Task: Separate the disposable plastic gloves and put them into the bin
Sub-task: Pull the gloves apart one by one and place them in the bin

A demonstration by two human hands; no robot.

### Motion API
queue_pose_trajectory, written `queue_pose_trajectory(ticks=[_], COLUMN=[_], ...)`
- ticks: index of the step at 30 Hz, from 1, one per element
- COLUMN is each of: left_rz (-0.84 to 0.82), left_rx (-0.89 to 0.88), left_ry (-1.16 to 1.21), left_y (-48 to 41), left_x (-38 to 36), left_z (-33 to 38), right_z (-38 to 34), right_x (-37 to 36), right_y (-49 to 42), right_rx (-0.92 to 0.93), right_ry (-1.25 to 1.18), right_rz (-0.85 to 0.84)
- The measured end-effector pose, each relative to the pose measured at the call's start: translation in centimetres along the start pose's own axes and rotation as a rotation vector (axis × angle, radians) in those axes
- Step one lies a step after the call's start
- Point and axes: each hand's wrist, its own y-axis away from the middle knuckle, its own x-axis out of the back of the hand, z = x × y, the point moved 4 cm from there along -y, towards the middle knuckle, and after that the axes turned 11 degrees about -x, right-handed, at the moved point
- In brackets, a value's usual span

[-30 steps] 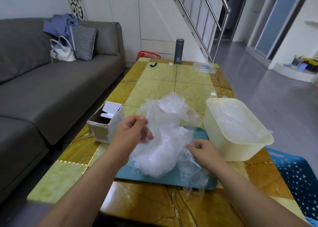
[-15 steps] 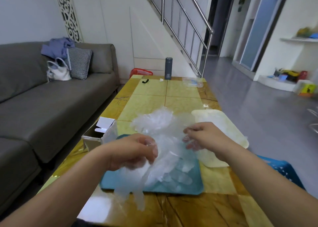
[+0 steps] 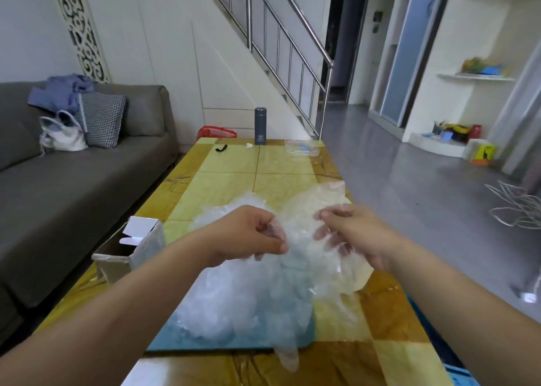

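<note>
Hanging between both hands: gloves.

Soft, even light is filling the room, casting only faint shadows. Pale glare is sitting on the glossy surface at 7 o'clock and on the floor at 4 o'clock. Wide-angle distortion is bending the stair railing at 12 o'clock. The plastic gloves are looking blurred.

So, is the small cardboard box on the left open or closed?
Open: the cardboard box has its white flap raised, and its inside shows.
</note>
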Motion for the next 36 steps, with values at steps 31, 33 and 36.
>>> queue_pose_trajectory(ticks=[31, 33, 36], left_rz=[-0.075, -0.08, -0.098], left_rx=[-0.155, -0.142, -0.113], left_ry=[-0.475, -0.641, -0.863], left_y=[-27.5, -27.6, -27.0], left_x=[-7.9, -8.5, -9.2], left_z=[-4.6, -4.9, -5.1], right_z=[1.3, 1.3, 2.0], right_x=[9.4, 6.9, 3.6], right_y=[-10.8, -10.5, -11.0], right_rx=[0.34, 0.294, 0.098], right_ry=[0.712, 0.86, 1.127], right_rz=[0.17, 0.017, -0.137])
